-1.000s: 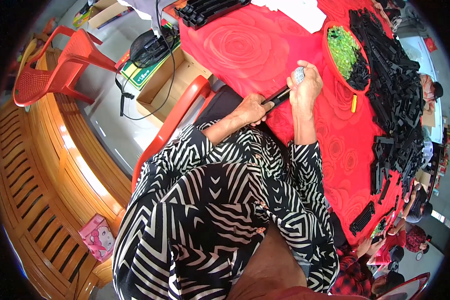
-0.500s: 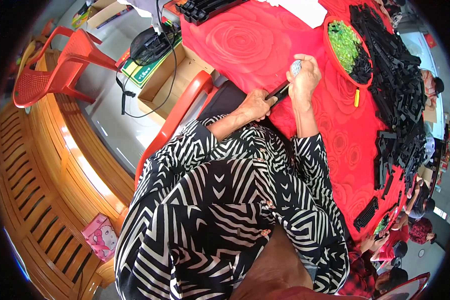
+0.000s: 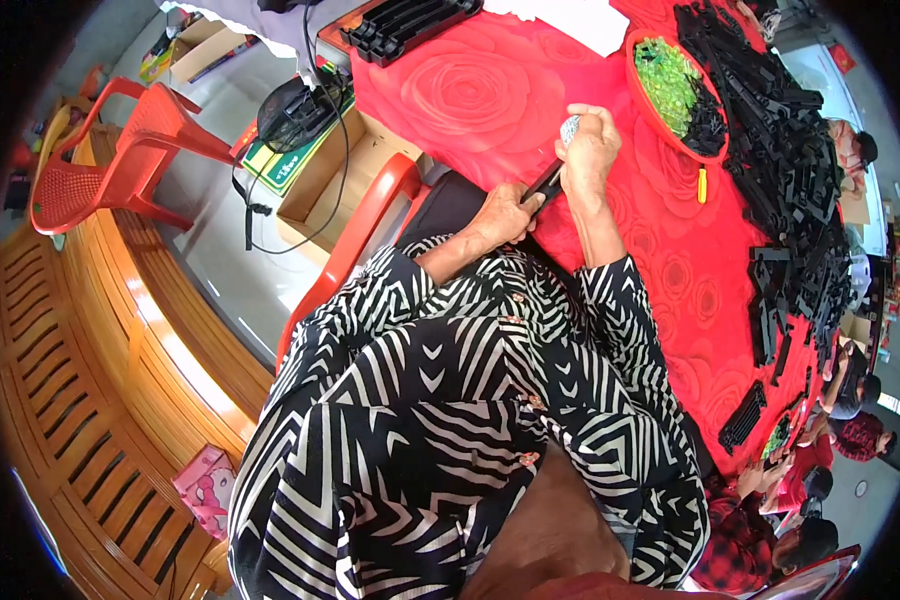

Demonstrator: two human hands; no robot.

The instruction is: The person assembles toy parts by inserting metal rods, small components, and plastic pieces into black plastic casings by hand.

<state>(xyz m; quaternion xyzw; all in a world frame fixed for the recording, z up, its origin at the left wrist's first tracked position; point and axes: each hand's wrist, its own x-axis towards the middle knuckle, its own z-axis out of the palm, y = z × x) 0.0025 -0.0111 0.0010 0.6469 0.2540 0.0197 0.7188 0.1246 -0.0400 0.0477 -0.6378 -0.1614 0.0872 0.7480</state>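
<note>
My left hand is closed around the near end of a long, narrow black plastic part, just past the table's near edge. My right hand is closed in a fist at the part's far end. From the top of that fist sticks out a rounded, silvery, foil-like handle end; the rest of this tool is hidden by the fingers. An oval orange-rimmed basket lies to the right, holding bright green small pieces and small black pieces.
A large heap of black plastic parts covers the right of the red rose-patterned tablecloth. A yellow-handled tool lies beside the basket. More black parts sit at far left. A red chair, cardboard box and wooden bench stand left.
The whole view has shifted slightly, so the table things appear further left. Both hands keep their grip on the black part and the tool, with little movement relative to the table.
</note>
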